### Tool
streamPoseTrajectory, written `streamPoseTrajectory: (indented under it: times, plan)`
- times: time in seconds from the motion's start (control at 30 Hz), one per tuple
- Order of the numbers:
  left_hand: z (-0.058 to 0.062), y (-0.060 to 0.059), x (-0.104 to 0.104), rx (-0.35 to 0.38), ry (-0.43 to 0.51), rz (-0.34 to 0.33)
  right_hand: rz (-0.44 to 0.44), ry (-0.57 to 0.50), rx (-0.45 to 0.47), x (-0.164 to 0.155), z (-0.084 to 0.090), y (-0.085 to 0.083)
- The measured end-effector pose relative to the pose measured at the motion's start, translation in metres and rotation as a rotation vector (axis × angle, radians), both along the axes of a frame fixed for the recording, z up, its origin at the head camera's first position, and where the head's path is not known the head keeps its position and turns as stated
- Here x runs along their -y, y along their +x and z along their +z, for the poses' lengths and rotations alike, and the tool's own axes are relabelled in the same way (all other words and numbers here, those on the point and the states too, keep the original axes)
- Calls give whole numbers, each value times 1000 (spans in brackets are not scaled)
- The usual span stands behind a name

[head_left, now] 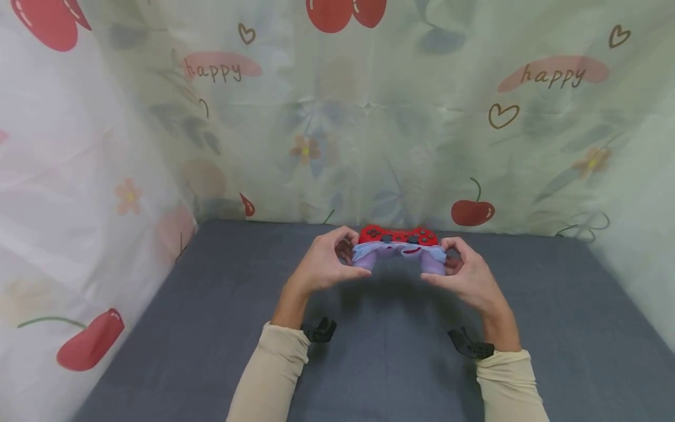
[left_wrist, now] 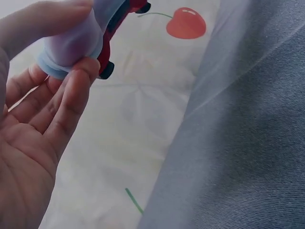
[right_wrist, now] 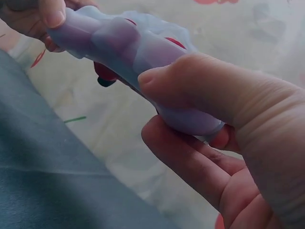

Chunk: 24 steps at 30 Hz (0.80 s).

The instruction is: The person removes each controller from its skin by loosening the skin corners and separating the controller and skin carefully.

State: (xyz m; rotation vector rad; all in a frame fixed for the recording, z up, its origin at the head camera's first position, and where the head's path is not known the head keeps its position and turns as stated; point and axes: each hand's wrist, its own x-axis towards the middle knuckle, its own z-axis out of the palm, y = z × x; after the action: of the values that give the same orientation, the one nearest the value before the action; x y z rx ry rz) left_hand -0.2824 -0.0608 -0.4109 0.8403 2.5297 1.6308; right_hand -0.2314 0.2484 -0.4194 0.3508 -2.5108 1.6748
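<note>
While the red game controller [head_left: 399,236] floats above the grey desk [head_left: 390,363], the left hand [head_left: 321,265] and right hand [head_left: 466,275] each pinch one grip, probably so the translucent purple silicone cover [head_left: 399,255] stays reachable from both ends.

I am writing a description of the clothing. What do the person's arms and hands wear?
Both arms wear long cream fabric sleeves, left and right, ending before the wrist. A black plastic camera mount sits at each wrist, left and right. The left hand and right hand are bare.
</note>
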Motion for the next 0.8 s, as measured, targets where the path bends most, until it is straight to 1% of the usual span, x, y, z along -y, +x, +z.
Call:
streamPoseTrajectory:
  times: [0.2,0.3,0.37,0.47,0.6,0.7,0.8]
  plan:
    - [-8,-6,2,150,79,48,4,23,75,4,-12,-8]
    - [-14,-11,2,200,107,49,3,14,117,6,-18,-11]
    - [-18,-14,3,223,104,47,5,-3,149,7,-22,-13]
    - [-26,-18,3,239,72,48,4,-16,189,8,-28,-15]
    - [-37,-22,3,241,5,57,-19,5,222,9,-32,-17]
    - [-41,-22,2,240,-38,62,-43,39,237,9,-33,-17]
    - [-43,-23,2,239,-71,76,-59,63,254,10,-34,-18]
